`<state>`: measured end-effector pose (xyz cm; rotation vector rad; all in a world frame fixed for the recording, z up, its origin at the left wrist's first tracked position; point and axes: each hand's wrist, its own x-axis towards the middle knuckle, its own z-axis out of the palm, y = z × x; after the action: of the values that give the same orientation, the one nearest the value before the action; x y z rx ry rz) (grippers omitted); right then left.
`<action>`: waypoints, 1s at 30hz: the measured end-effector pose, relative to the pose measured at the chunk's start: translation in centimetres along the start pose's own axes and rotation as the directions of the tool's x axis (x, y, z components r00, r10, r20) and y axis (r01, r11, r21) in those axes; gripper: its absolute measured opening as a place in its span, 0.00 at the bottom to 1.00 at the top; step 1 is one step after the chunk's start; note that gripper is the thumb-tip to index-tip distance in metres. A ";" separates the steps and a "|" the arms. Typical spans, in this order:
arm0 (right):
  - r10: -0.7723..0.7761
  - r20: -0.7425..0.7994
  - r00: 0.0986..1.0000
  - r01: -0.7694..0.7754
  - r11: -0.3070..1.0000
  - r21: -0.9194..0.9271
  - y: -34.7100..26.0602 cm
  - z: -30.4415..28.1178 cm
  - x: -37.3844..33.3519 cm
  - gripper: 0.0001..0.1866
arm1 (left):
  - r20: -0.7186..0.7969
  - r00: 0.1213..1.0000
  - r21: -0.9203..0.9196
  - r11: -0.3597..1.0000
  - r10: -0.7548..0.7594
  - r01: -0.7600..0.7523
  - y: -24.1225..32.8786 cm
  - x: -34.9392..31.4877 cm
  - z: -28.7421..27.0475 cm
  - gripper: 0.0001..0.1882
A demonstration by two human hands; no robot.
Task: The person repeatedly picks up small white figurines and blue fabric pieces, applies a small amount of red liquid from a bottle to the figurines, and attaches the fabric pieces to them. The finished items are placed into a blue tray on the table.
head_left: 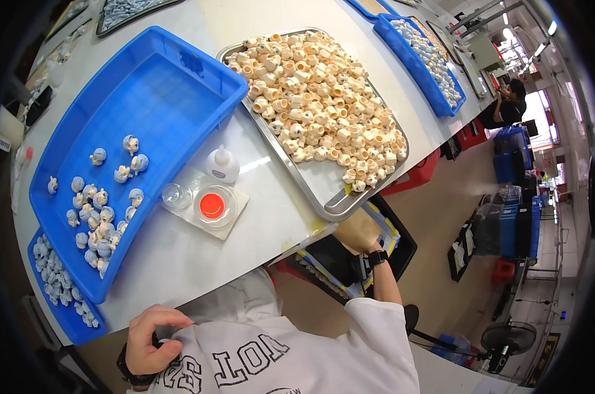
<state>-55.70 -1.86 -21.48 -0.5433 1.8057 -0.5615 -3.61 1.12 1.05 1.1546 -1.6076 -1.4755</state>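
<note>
At the lower left, my left hand (154, 338) hovers by the front of my white sweatshirt (264, 354). Its fingers are bent, the thumb stands apart from them, and I see nothing held. My right hand (358, 231), a black watch on its wrist, reaches down past the table edge beside the corner of a metal tray (340, 209). Motion smears its fingers. Heaped in that tray are many small cream-coloured hollow doll heads (323, 98). A blue bin (172, 72) to the left contains several small heads with pale blue hair (103, 217).
Between bin and tray stand a white squeeze bottle (223, 164) and a clear round dish (213, 206) with red-orange contents. Below the table edge sits a black crate (402, 246) with yellow-blue edging. Another blue bin (412, 62) lies far right, and a fan (507, 338) stands lower right.
</note>
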 end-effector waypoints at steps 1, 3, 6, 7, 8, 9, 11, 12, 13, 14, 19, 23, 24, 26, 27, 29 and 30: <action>0.001 -0.004 1.000 -0.001 1.000 0.003 0.1 0.0 -0.1 0.21 | 0.000 1.000 -0.002 1.000 -0.005 0.005 0.0 0.0 0.0 0.18; 0.003 -0.013 1.000 -0.003 1.000 0.004 0.1 -0.1 -0.1 0.21 | -0.006 1.000 -0.007 1.000 -0.014 0.014 0.1 0.0 0.0 0.18; 0.004 -0.033 0.999 -0.004 1.000 0.005 0.2 -0.4 -0.4 0.21 | 0.001 1.000 -0.005 1.000 -0.016 0.016 0.1 -0.1 -0.2 0.17; 0.006 -0.041 0.999 -0.006 1.000 0.009 0.4 -0.6 -0.7 0.21 | 0.005 1.000 -0.018 1.000 -0.019 0.019 0.0 0.0 -0.3 0.17; 0.006 -0.046 0.999 -0.006 1.000 0.009 0.3 -0.7 -0.9 0.21 | 0.003 1.000 -0.031 0.999 -0.024 0.024 -0.1 -0.1 -0.3 0.17; 0.007 -0.054 0.999 -0.007 1.000 0.010 0.4 -0.8 -1.0 0.21 | 0.003 1.000 -0.044 0.999 -0.029 0.029 -0.3 -0.3 -0.3 0.17; 0.006 -0.069 0.998 -0.005 1.000 0.014 0.4 -0.7 -1.3 0.21 | 0.005 0.999 -0.074 0.996 -0.049 0.049 -0.6 -0.4 -0.3 0.16; 0.004 -0.073 0.997 -0.003 1.000 0.013 0.4 -0.8 -1.4 0.21 | 0.008 0.998 -0.089 0.994 -0.059 0.059 -0.7 -0.5 -0.3 0.16; 0.004 -0.082 0.997 -0.003 1.000 0.015 0.5 -0.8 -1.6 0.21 | 0.038 0.998 -0.080 0.995 -0.052 0.055 -0.7 -0.4 -0.5 0.16; 0.002 -0.088 0.996 0.000 1.000 0.016 0.5 -0.8 -1.6 0.21 | 0.067 0.997 -0.070 0.996 -0.046 0.051 -0.6 -0.2 -0.5 0.15; -0.010 -0.128 0.992 0.018 0.998 0.061 1.1 -1.2 -2.0 0.21 | 0.283 0.959 -0.048 0.999 -0.011 0.025 -0.6 1.3 -0.4 0.16; -0.027 -0.169 0.985 0.051 0.989 0.142 2.9 -2.2 -2.7 0.21 | 0.533 0.846 -0.022 0.999 -0.011 0.027 -1.0 3.9 2.5 0.17; -0.030 -0.177 0.984 0.060 0.984 0.166 3.3 -2.3 -2.9 0.21 | 0.573 0.819 0.012 1.000 0.013 -0.024 -1.0 4.5 3.3 0.17; -0.039 -0.201 0.979 0.082 0.974 0.212 4.0 -2.9 -3.6 0.21 | 0.599 0.799 -0.035 0.998 0.055 -0.043 -1.9 5.0 4.8 0.18; -0.041 -0.215 0.976 0.091 0.969 0.230 4.4 -3.0 -3.8 0.21 | 0.621 0.782 -0.036 0.998 0.058 -0.046 -2.0 5.3 5.2 0.19; -0.046 -0.239 0.970 0.110 0.958 0.263 5.1 -3.3 -4.3 0.21 | 0.657 0.752 -0.026 0.999 0.050 -0.044 -1.7 5.7 6.0 0.19; -0.048 -0.250 0.967 0.120 0.953 0.279 5.5 -3.4 -4.4 0.21 | 0.661 0.746 -0.022 0.995 0.087 -0.097 -1.8 6.2 6.7 0.20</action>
<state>-58.18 5.47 -20.68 -0.3613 1.8868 -0.9716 -11.82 -1.82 -2.24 0.5419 -2.0988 -1.9399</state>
